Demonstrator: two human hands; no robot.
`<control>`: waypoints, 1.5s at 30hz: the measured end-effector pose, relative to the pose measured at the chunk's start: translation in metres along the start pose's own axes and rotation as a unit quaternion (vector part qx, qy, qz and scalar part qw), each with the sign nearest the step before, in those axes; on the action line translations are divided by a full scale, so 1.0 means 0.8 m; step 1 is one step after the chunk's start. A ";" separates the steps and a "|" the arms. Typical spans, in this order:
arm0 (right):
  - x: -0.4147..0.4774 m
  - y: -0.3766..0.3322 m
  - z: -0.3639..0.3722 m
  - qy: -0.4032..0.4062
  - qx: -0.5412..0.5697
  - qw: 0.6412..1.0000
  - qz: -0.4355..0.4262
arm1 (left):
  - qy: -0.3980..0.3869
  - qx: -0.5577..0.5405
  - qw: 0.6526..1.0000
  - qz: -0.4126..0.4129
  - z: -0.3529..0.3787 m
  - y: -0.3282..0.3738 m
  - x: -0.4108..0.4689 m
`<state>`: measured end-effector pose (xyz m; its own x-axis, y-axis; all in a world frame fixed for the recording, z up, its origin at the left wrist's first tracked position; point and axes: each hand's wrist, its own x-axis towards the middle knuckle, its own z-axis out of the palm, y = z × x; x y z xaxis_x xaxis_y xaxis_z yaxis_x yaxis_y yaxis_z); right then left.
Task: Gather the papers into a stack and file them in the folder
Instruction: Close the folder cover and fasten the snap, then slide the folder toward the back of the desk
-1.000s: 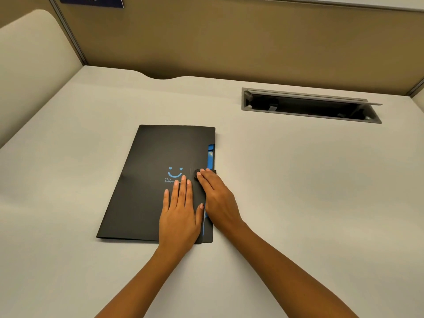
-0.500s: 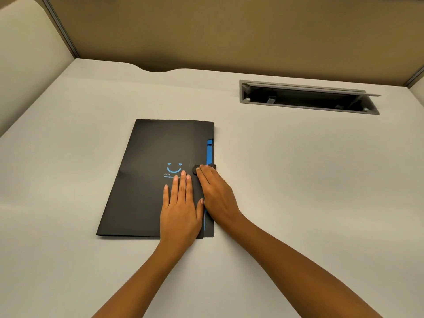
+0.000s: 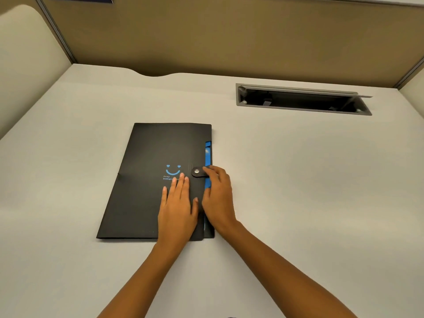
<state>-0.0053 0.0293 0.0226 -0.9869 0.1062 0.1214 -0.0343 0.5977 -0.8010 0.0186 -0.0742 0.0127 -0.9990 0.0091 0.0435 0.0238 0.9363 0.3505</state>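
A black folder (image 3: pixel 146 180) with a blue smiley print lies closed on the desk in front of me. Its snap tab (image 3: pixel 197 172) sits pressed over the cover, the metal stud showing. A blue inner edge (image 3: pixel 207 157) peeks out along the right side. My left hand (image 3: pixel 177 207) rests flat on the cover, fingers together. My right hand (image 3: pixel 218 198) lies along the folder's right edge, fingertips touching the tab's end. No loose papers are in sight.
The pale desk (image 3: pixel 298 191) has a grey cable tray slot (image 3: pixel 302 99) with its lid raised at the back right. Tan partition walls (image 3: pixel 229 37) close off the back and sides.
My right fingertips have slid off the snap tab to the right, uncovering its metal stud. My left hand stays flat on the cover.
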 end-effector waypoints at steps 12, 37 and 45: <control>-0.036 -0.041 -0.034 -0.077 0.144 0.935 0.317 | 0.090 -0.108 0.958 -0.249 -0.079 -0.086 -0.002; 0.047 -0.017 -0.056 0.007 0.141 0.963 0.230 | 0.130 -0.348 0.876 -0.308 -0.113 -0.076 0.101; 0.194 -0.005 -0.074 0.059 0.114 0.976 0.174 | 0.130 -0.373 0.890 -0.228 -0.109 -0.019 0.239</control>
<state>-0.1493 0.0901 0.0796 -0.9205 0.3699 -0.1261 0.2527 0.3173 -0.9140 -0.1699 -0.1172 0.0973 -0.8705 -0.4854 -0.0814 -0.2674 0.3277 0.9061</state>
